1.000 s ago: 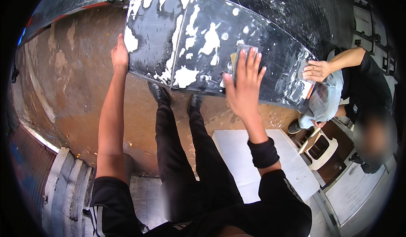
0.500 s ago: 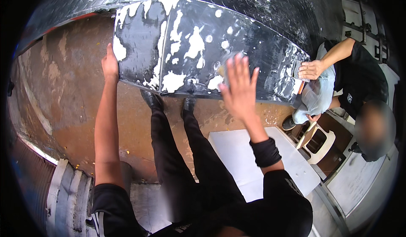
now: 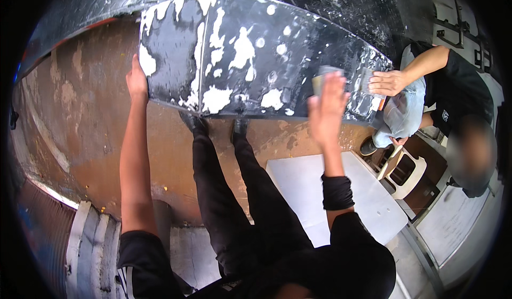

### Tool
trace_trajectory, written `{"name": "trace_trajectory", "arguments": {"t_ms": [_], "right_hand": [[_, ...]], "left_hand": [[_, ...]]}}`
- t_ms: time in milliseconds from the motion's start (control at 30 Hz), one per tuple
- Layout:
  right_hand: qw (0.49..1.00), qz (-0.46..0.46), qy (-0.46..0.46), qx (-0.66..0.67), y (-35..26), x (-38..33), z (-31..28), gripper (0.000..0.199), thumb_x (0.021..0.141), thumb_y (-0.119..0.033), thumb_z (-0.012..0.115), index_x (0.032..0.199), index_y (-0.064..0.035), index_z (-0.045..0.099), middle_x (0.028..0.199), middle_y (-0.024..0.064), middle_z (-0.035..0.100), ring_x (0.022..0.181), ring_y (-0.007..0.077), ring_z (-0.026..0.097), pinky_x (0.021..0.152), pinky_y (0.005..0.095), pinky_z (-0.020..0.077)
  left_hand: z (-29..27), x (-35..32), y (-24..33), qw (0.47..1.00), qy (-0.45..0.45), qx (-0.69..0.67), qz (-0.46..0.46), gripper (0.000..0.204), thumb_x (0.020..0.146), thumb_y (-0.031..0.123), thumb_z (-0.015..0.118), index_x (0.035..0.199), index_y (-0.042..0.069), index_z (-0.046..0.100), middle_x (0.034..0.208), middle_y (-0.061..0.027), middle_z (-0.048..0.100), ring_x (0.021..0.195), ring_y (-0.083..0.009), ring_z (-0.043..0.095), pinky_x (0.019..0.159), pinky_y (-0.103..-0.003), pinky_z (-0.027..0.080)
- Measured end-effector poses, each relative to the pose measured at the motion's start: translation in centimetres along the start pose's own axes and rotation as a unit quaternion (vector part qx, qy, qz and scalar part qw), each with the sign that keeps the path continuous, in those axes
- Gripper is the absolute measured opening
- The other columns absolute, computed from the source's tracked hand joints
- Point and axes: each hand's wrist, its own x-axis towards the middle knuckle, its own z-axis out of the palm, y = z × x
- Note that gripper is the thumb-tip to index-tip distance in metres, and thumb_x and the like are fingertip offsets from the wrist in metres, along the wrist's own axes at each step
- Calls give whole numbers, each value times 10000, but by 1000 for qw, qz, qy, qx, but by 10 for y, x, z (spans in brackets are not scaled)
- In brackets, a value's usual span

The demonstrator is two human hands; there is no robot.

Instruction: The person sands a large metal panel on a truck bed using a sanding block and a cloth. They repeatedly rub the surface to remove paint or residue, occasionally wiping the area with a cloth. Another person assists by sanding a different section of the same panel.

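Two people at a black panel patched with white filler

The black panel (image 3: 250, 59), blotched with white filler, lies at the far side of the rusty brown floor (image 3: 80, 123). The left hand (image 3: 136, 80) grips the panel's left edge, fingers curled round it. The right hand (image 3: 326, 107), fingers spread flat, presses a small grey sanding block (image 3: 321, 78) against the panel's right part. Further right, a co-worker's hand (image 3: 388, 82) rests flat on the panel's right end. A white board (image 3: 341, 192) lies near, right of the person's legs.
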Motion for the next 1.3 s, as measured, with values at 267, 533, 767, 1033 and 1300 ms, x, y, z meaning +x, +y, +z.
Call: {"name": "trace_trajectory", "arguments": {"t_ms": [267, 533, 767, 1033, 1300], "right_hand": [[998, 30, 50, 14, -23, 19, -3, 702, 983, -455, 499, 1554, -107, 287, 1644, 162, 152, 1522, 383, 81, 1132, 688, -7], [989, -119, 91, 13, -91, 90, -15, 546, 955, -435, 555, 1443, -195, 507, 1602, 141, 282, 1499, 409, 161, 1106, 738, 29], [982, -148, 119, 23, -98, 115, -4, 528, 959, -450, 544, 1440, -236, 511, 1604, 140, 275, 1496, 413, 163, 1105, 745, 46], [983, -143, 110, 22, -92, 109, -9, 483, 956, -457, 556, 1404, -278, 552, 1611, 123, 268, 1499, 403, 164, 1109, 739, 40], [984, -134, 112, 29, -85, 102, -23, 460, 957, -418, 573, 1375, -224, 586, 1600, 146, 289, 1498, 385, 190, 1142, 685, 66]], "left_hand": [[0, 3, 2, 996, -46, -65, -42, 735, 960, 575, 483, 1147, -115, 655, 1089, -176, 696, 1010, -234, 628, 935, -371, 453], [4, 7, -9, 990, -55, -129, -32, 731, 952, 576, 499, 1053, -125, 681, 991, -160, 707, 934, -217, 612, 905, -372, 453], [3, 9, -4, 991, -70, -95, -57, 675, 973, 537, 493, 1229, -68, 645, 1156, -112, 684, 1018, -191, 636, 917, -332, 474], [-2, 1, 3, 995, -56, -69, -44, 730, 963, 584, 488, 1172, -93, 662, 1125, -146, 690, 1009, -221, 630, 924, -351, 461], [1, -3, 2, 995, -33, -91, -35, 736, 957, 582, 491, 976, -130, 680, 928, -155, 696, 889, -224, 598, 880, -378, 455]]}}
